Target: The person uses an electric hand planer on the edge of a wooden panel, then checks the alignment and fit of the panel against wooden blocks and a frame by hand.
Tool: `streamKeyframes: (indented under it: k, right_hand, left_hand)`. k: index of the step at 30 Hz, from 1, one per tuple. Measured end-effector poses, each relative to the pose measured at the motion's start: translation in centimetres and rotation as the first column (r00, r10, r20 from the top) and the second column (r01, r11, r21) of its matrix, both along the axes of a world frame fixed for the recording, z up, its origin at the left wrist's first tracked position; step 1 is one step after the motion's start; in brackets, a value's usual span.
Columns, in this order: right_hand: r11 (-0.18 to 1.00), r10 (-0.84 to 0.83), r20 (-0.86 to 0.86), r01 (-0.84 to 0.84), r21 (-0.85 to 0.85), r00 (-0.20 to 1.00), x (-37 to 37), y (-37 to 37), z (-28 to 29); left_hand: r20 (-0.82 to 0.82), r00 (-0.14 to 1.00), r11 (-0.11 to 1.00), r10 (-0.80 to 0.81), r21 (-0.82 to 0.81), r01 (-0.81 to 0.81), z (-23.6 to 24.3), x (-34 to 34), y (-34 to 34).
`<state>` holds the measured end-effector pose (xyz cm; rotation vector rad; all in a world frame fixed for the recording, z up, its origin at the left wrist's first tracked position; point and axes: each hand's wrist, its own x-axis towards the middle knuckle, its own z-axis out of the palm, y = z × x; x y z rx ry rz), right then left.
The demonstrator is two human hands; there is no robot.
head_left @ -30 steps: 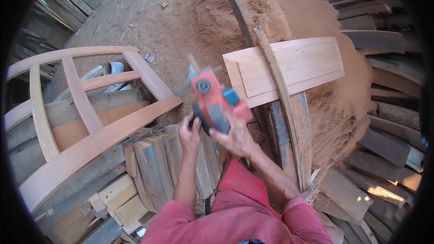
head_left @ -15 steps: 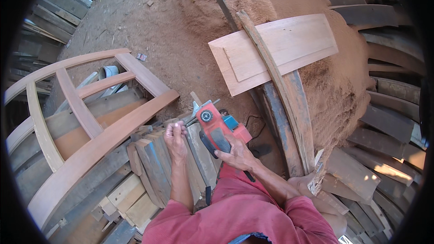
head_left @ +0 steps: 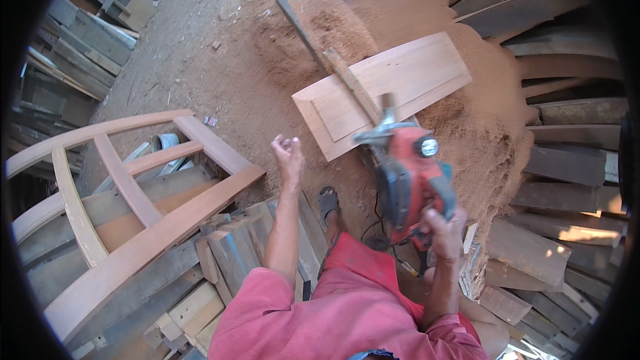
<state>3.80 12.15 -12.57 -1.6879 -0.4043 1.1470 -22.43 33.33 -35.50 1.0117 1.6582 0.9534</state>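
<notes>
My right hand [head_left: 443, 228] grips the rear handle of a red electric hand planer [head_left: 408, 183], blurred by motion. The planer has a round front knob and a metal side fence, and it is held in the air over a plank bench. My left hand [head_left: 288, 155] is off the tool, raised to its left with fingers curled loosely and nothing visible in them. Beyond the planer lies a pale wooden panel [head_left: 400, 80] with one curved long edge and a bevelled border. A narrow wooden strip [head_left: 350, 83] crosses on top of it; the planer hides its nearer part.
An arched wooden frame [head_left: 167, 219] with crossbars rests on stacked boards at the left. Sawdust [head_left: 493, 127] is heaped around the bench plank [head_left: 303, 10]. Stacked boards [head_left: 567, 160] line the right side. A dark cord [head_left: 375, 221] runs by my sandalled foot [head_left: 328, 201].
My right hand has swung the planer right and turned it toward the panel. My left hand has come away from the planer's fence and moved up. The view has shifted slightly.
</notes>
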Motion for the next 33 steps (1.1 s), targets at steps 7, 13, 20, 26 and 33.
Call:
streamKeyframes:
  k: [7,13,20,26,33]
  right_hand:
    - [0.901,-0.41,0.188,0.363,0.237,0.893,13.1,-0.4,-2.1]
    - [0.87,-0.491,0.251,0.459,0.178,0.834,26.7,-4.3,-11.5]
    - [0.886,-0.463,0.158,0.45,0.108,0.872,29.7,-5.4,-15.8]
    - [0.937,-0.349,0.204,0.341,0.076,0.915,23.9,-2.7,-10.6]
    - [0.988,-0.062,0.134,0.042,0.147,0.989,11.9,3.2,-2.8]
  left_hand:
    - [-0.415,0.908,0.998,0.058,-0.007,-0.067,-7.5,9.5,1.7]
    - [-0.549,0.833,0.996,0.075,-0.006,-0.094,-4.5,10.9,1.6]
    - [-0.653,0.75,0.987,0.105,-0.023,-0.159,-5.0,10.2,2.0]
    - [-0.588,0.805,0.984,0.084,-0.08,-0.162,-4.2,11.1,2.1]
    - [-0.208,0.976,0.995,0.067,0.081,-0.052,-7.6,7.6,0.5]
